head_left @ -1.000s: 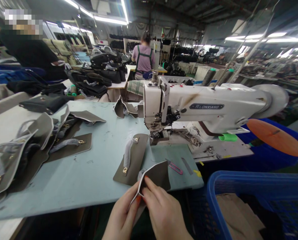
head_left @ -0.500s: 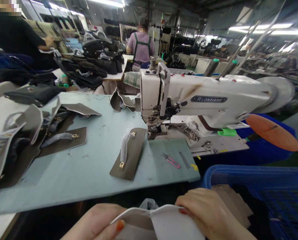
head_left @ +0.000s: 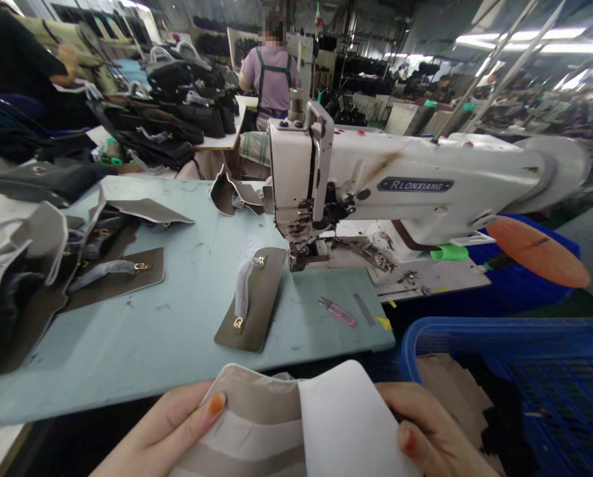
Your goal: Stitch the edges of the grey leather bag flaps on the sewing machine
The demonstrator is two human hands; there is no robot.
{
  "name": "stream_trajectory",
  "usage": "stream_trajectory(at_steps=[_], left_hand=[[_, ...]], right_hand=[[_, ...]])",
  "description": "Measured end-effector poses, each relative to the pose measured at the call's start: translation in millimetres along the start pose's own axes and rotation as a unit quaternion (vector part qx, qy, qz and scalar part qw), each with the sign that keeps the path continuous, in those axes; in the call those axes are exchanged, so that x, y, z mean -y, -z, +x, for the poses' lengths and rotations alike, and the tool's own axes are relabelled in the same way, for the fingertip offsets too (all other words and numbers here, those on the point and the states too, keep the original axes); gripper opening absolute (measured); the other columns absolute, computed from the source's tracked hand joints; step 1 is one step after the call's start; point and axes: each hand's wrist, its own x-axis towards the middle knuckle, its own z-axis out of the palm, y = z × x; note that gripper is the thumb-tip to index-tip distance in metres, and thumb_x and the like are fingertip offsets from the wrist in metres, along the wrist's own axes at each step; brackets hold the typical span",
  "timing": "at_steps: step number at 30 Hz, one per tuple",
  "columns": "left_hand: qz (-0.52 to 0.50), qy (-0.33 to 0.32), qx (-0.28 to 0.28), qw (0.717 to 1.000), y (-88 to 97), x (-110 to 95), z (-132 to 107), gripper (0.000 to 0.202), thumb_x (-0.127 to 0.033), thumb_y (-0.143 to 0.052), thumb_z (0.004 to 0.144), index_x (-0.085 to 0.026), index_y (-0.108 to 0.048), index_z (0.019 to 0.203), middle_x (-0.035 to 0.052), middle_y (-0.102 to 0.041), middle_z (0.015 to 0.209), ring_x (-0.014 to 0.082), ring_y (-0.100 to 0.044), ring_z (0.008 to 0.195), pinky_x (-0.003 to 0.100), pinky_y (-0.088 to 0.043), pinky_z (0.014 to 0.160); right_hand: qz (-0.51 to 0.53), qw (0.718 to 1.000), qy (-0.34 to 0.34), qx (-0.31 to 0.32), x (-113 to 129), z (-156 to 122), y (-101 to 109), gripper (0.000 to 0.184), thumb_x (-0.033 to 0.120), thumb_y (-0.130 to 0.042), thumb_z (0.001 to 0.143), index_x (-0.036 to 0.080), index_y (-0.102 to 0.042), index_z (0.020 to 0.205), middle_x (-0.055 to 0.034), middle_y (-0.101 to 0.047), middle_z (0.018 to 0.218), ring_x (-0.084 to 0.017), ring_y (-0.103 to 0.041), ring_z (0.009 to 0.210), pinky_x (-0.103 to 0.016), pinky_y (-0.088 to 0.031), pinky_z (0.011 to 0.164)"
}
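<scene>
Close to me at the bottom of the head view is a bag panel (head_left: 261, 404), its underside showing taupe and pale bands on the left and a plain white part on the right. My left hand (head_left: 177, 424) grips its left edge, thumb on top. At the right edge my right hand (head_left: 425, 430) is closed on the panel. Beyond my hands, a taupe flap with a plastic-wrapped handle (head_left: 256, 301) lies on the pale green table (head_left: 177, 331). Pink thread snips (head_left: 338, 311) and a small grey blade-like strip (head_left: 364, 310) lie to its right.
A white sewing machine (head_left: 376, 179) stands at the back right of the table. Taupe bag pieces (head_left: 112, 275) are heaped at the left. A blue basket (head_left: 425, 328) with cut pieces is at lower right. A person in purple (head_left: 271, 73) works behind the machine.
The panel has come up higher into view between my hands, showing more of its banded underside. My view has shifted slightly, and the table things appear a little further left and up.
</scene>
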Motion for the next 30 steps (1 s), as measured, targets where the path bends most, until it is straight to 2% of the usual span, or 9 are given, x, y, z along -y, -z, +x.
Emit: stream_trajectory(at_steps=[3, 6, 9, 14, 17, 21, 25, 27, 30], left_hand=[[0.018, -0.021, -0.041, 0.999, -2.2, 3, 5, 0.048, -0.063, -0.069, 0.073, -0.025, -0.08, 0.1, 0.0041, -0.077, 0.104, 0.028, -0.068, 0.102, 0.027, -0.054, 0.091], [0.004, -0.039, 0.01, 0.999, -4.7, 0, 6, 0.047, -0.062, -0.063, 0.08, -0.025, -0.078, 0.104, 0.003, -0.076, 0.101, 0.0248, -0.068, 0.092, 0.026, -0.054, 0.088], [-0.011, -0.061, 0.065, 0.996, -4.7, -6, 3, 0.043, -0.059, -0.061, 0.084, -0.026, -0.077, 0.107, 0.0023, -0.076, 0.098, 0.0227, -0.067, 0.087, 0.023, -0.054, 0.079], [-0.057, -0.068, 0.074, 0.993, -2.6, -12, -2, 0.039, -0.053, -0.068, 0.08, -0.021, -0.077, 0.101, 0.0044, -0.075, 0.085, 0.023, -0.066, 0.079, 0.024, -0.054, 0.067], [-0.142, -0.067, 0.016, 0.988, -6.1, -7, 2, 0.036, -0.045, -0.076, 0.076, -0.022, -0.073, 0.104, 0.0039, -0.075, 0.084, 0.0213, -0.069, 0.074, 0.023, -0.055, 0.064], [-0.236, -0.175, -0.109, 0.95, -9.1, 8, 11, 0.053, -0.032, -0.087, 0.064, -0.031, -0.061, 0.111, 0.0003, -0.074, 0.094, 0.0183, -0.07, 0.068, 0.025, -0.057, 0.06], [-0.147, -0.112, -0.1, 0.978, -4.6, 14, 10, 0.033, -0.044, -0.078, 0.074, -0.019, -0.073, 0.095, 0.0079, -0.075, 0.108, 0.025, -0.07, 0.096, 0.025, -0.058, 0.077], [-0.148, -0.078, -0.087, 0.982, -3.4, 15, 6, 0.04, -0.053, -0.065, 0.082, -0.019, -0.076, 0.1, 0.0077, -0.073, 0.117, 0.0273, -0.065, 0.112, 0.025, -0.056, 0.088], [-0.117, -0.088, -0.094, 0.985, -5.3, 17, 3, 0.041, -0.053, -0.07, 0.078, -0.021, -0.077, 0.103, 0.006, -0.073, 0.117, 0.0264, -0.067, 0.109, 0.023, -0.056, 0.086]], right_hand=[[0.068, 0.997, 0.014, -0.016, 0, 11, -22, 0.047, 0.053, -0.035, 0.102, 0.025, -0.066, 0.124, -0.0087, -0.067, 0.124, -0.022, -0.063, 0.115, -0.029, -0.05, 0.098], [0.146, 0.989, -0.008, -0.002, -8, 25, -44, 0.056, 0.056, -0.025, 0.103, 0.025, -0.061, 0.133, -0.0092, -0.06, 0.137, -0.023, -0.054, 0.129, -0.037, -0.04, 0.112], [0.216, 0.976, -0.032, -0.001, -19, 36, -63, 0.07, 0.055, -0.006, 0.104, 0.023, -0.063, 0.13, -0.009, -0.063, 0.133, -0.022, -0.056, 0.127, -0.04, -0.042, 0.111], [0.052, 0.998, 0.003, -0.025, -24, 50, -87, 0.044, 0.053, -0.05, 0.097, 0.018, -0.069, 0.117, -0.0109, -0.072, 0.11, -0.024, -0.066, 0.104, -0.035, -0.051, 0.095], [0.028, 0.997, 0.04, -0.057, -20, 53, -94, 0.043, 0.051, -0.046, 0.1, 0.018, -0.074, 0.101, -0.0086, -0.074, 0.088, -0.021, -0.068, 0.083, -0.029, -0.055, 0.077], [0.063, 0.993, 0.035, -0.094, -18, 52, -93, 0.037, 0.048, -0.052, 0.099, 0.02, -0.076, 0.104, -0.0078, -0.076, 0.092, -0.019, -0.07, 0.085, -0.026, -0.056, 0.078], [0.054, 0.994, 0.02, -0.09, -20, 46, -93, 0.037, 0.046, -0.053, 0.098, 0.02, -0.078, 0.105, -0.0081, -0.076, 0.088, -0.019, -0.07, 0.08, -0.028, -0.056, 0.076], [0.051, 0.994, 0.012, -0.091, -20, 43, -95, 0.039, 0.047, -0.052, 0.099, 0.019, -0.077, 0.107, -0.0091, -0.076, 0.089, -0.02, -0.07, 0.08, -0.028, -0.055, 0.074], [0.082, 0.994, -0.017, -0.075, -18, 41, -96, 0.036, 0.046, -0.054, 0.098, 0.019, -0.077, 0.106, -0.0086, -0.075, 0.091, -0.02, -0.07, 0.083, -0.027, -0.054, 0.076]])
